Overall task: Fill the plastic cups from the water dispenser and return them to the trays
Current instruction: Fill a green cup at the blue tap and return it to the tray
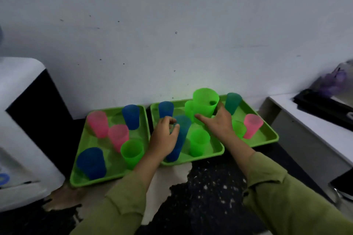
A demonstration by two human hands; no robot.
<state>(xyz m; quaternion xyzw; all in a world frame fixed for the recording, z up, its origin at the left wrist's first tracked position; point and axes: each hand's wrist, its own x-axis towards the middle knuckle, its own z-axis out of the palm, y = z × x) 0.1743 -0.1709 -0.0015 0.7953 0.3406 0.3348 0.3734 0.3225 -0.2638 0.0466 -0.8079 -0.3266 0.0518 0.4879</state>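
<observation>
The likeliest mishap is a knock-over. The translucent bright green plastic cup [204,99] is raised above the crowded middle green plastic tray [215,145]. The white and black water dispenser [23,86] stands out at 9 o'clock. A carry that way would pass over the tall teal-blue plastic cup [184,128] and the cups on the left green plastic tray [114,163]. The tall cup already looks tilted, leaning towards 1 o'clock, so a brush from a sleeve or a cup base could tip it into its neighbours. The hold on the raised cup is also low, near its base. Thin plastic held there may flex or slip, and would slop once it is filled. Whether any cup holds water now I cannot tell.

The right hand [217,124] is spread wide round the lower part of the bright green cup. Its thumb [199,116] reaches out at 9 o'clock and its fingers [220,107] wrap the side at 3 o'clock, clasping the cup.

The left hand [162,137] is curled. Its thumb and forefinger tips are close together at the 9 o'clock edge of the teal-blue cup's rim. Blur hides whether they pinch that rim or only hover by it. That cup stands in the middle tray.
</observation>
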